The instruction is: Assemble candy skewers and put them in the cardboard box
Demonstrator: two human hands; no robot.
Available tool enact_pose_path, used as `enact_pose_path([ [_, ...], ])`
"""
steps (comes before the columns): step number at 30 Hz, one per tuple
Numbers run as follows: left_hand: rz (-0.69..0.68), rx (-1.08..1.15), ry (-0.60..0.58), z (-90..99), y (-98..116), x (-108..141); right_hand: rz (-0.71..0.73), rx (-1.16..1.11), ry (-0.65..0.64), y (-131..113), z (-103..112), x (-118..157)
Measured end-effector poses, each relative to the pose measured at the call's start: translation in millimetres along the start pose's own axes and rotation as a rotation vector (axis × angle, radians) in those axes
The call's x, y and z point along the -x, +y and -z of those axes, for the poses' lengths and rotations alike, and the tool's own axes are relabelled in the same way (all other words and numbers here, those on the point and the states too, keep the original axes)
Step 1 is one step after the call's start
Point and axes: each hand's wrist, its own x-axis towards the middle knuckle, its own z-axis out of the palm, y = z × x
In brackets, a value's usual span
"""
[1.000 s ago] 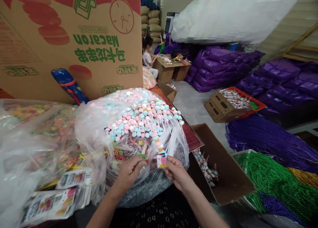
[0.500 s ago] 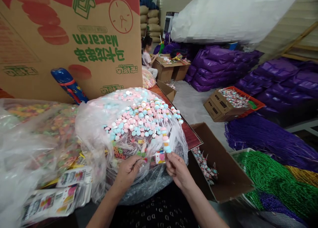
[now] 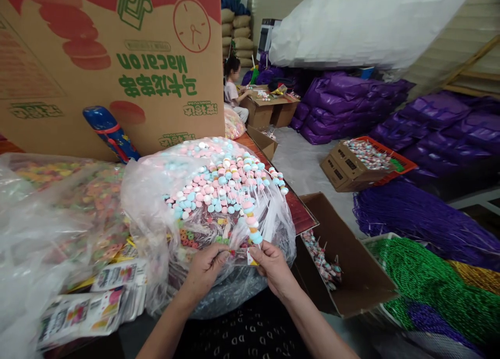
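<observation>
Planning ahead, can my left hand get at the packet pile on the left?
Likely yes: the packet pile looks uncovered on top, though your left hand seems to be pinching another packet and would need freeing.

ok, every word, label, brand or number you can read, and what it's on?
"Macaron": large carton, upside down.
"马卡龙串串": same carton, upside down.
"HONGYUDA": same carton, upside down, tiny; a likely reading.
"D", repeated: black cloth below the hands.
Too small or blurred: white packets at lower left, small card at the right hand, brown floor carton, large carton's left-edge print.
</observation>
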Motion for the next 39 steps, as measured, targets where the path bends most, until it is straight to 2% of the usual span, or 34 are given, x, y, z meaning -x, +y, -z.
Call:
enact_pose_path([
  [5, 0.217, 0.183, 0.064, -7.9, -2.5, 2.0, 0.006, -0.031, -0.021, -3.7, -4.8, 5.2],
  [7, 0.251, 0.234, 0.075, -8.3, -4.8, 3.0, -0.003, -0.055, -0.052, -7.1, -5.0, 7.4],
  [12, 0.235, 0.224, 0.06, -4.0, -4.8, 3.2, -0.017, -0.065, -0.129, -8.5, -1.6, 9.6],
  [21, 0.084, 0.094, -0.003, -1.5, 1.3, 2.1, -0.025, -0.009, -0.103, 0.6, 3.7, 8.0],
  [26, 0.168, 0.166, 0.047, -2.4, -5.2, 3.7, -0.022, -0.022, -0.108, -0.4, 2.1, 8.6],
  [30, 0.239, 0.228, 0.1, -10.4, -6.8, 5.3, 0.031, 0.025, 0.04, -2.6, -5.7, 4.9],
  [32, 0.257, 0.308, 0.133, -14.9, -6.1, 4.3, 0.052, 0.062, 0.097, -4.7, -10.1, 3.9],
  [36, 0.303, 0.68, 0.293, -14.4, -5.1, -3.1, 0.093, 0.056, -0.028, -14.5, -10.4, 9.3],
  [39, 0.322, 0.824, 0.362, -5.9, -4.6, -7.7, 0.102, 0.096, -0.073, -24.2, 3.0, 20.9],
])
